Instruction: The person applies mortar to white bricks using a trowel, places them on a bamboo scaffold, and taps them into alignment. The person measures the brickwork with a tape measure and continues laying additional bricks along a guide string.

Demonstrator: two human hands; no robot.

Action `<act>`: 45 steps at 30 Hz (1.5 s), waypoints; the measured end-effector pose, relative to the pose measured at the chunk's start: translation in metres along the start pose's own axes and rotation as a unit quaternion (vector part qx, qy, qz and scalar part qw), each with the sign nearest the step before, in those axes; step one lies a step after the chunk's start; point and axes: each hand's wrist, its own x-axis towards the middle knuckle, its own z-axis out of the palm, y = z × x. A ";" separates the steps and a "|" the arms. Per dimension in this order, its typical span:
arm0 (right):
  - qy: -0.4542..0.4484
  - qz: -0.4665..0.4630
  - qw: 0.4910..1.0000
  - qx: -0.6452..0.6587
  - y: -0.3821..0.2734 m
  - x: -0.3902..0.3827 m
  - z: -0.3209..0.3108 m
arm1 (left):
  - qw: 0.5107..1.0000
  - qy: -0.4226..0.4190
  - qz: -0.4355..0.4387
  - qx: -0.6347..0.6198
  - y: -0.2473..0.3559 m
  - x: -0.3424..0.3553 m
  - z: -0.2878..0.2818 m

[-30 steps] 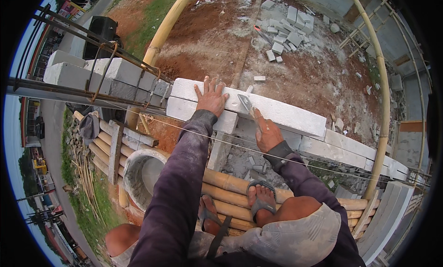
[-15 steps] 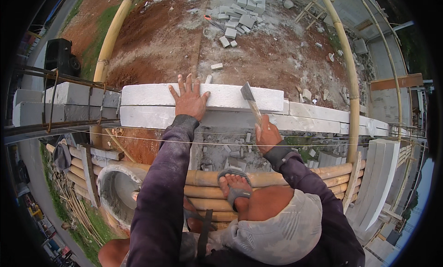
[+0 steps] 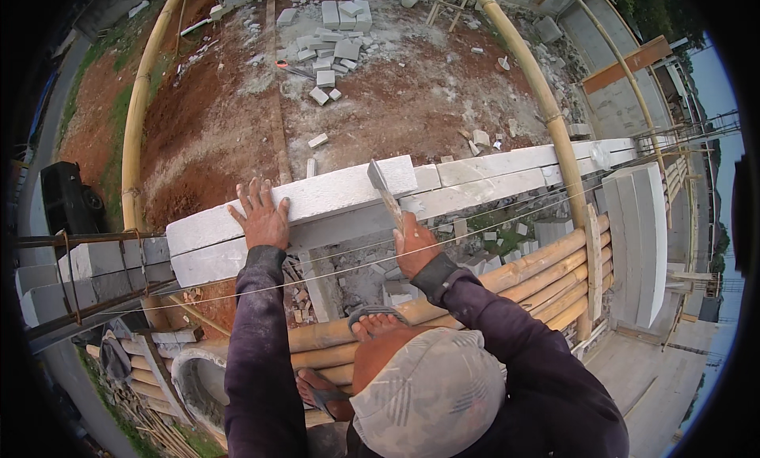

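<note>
My left hand (image 3: 264,214) lies on a long white lightweight block (image 3: 340,190), fingers spread over its top. This block sits on the upper course of a block wall (image 3: 507,167). My right hand (image 3: 414,244) is wrapped around the pale handle of a hatchet-like tool (image 3: 381,186). Its flat grey metal head is at the block's right end; I cannot tell whether it touches. A thin string line (image 3: 317,282) runs along the near side of the wall, below both hands.
Bamboo poles (image 3: 546,272) form the platform under my sandalled feet. Upright bamboo poles (image 3: 136,133) stand at left and right. Steel rebar (image 3: 67,277) juts by the wall's left end. A mortar bucket (image 3: 202,379) stands lower left, stacked blocks (image 3: 633,244) at right, broken blocks (image 3: 332,50) beyond.
My view has shifted and tilted, so the wall now slopes up to the right. My left hand still rests on the block, and the hatchet-like tool stays near its right end.
</note>
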 end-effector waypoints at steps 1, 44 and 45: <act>0.011 0.023 1.000 0.010 0.000 -0.001 0.001 | 1.000 0.011 0.011 -0.005 0.001 0.000 0.000; -0.184 -0.260 0.947 0.048 -0.152 0.041 0.057 | 0.949 0.003 -0.313 -0.037 -0.189 -0.015 0.020; -0.212 -0.245 0.946 0.030 -0.152 0.041 0.058 | 0.947 -0.036 -0.316 -0.043 -0.193 -0.019 0.022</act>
